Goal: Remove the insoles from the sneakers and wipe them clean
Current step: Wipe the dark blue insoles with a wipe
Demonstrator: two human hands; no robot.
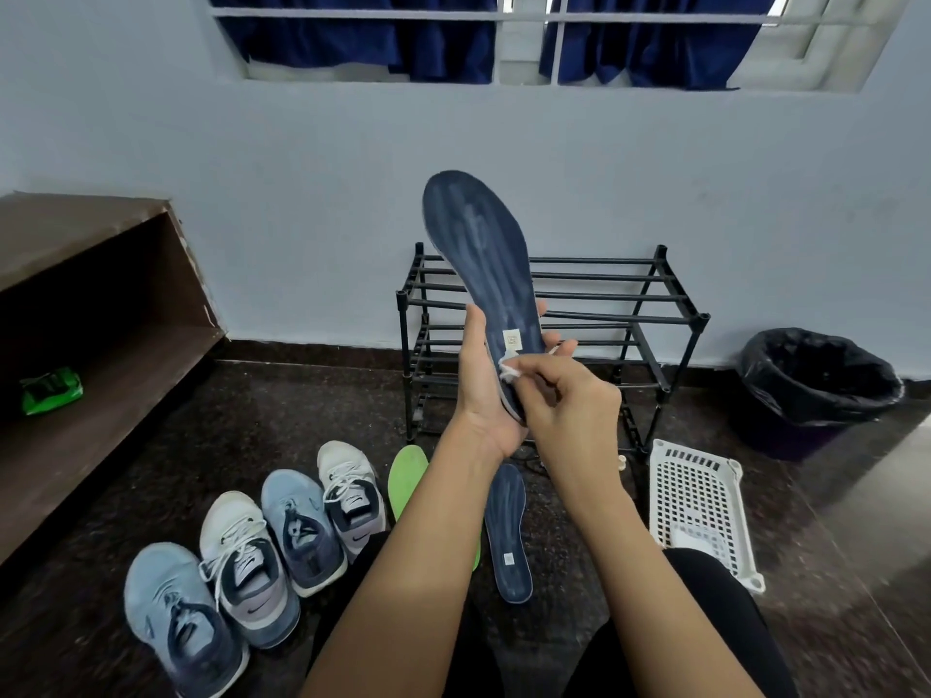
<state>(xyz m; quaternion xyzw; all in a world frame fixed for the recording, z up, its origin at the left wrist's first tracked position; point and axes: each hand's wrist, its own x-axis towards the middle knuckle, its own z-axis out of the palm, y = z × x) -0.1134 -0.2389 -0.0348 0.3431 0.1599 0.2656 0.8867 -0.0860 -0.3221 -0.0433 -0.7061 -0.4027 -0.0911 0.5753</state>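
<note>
1. In left hand (481, 395): dark blue insole (481, 254), heel end gripped, toe up, upright in front of shoe rack (629, 294).
2. In right hand (572, 403): white wipe (508, 371), pinched, pressed to insole near heel label.
3. On floor (262, 420) below: second dark blue insole (509, 536) beside green insole (405, 476).
4. Left of these: four sneakers (247, 561) in a row; at right, white basket (700, 496).

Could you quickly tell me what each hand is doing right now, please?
Left hand: grips the dark blue insole.
Right hand: pinches a white wipe.
</note>
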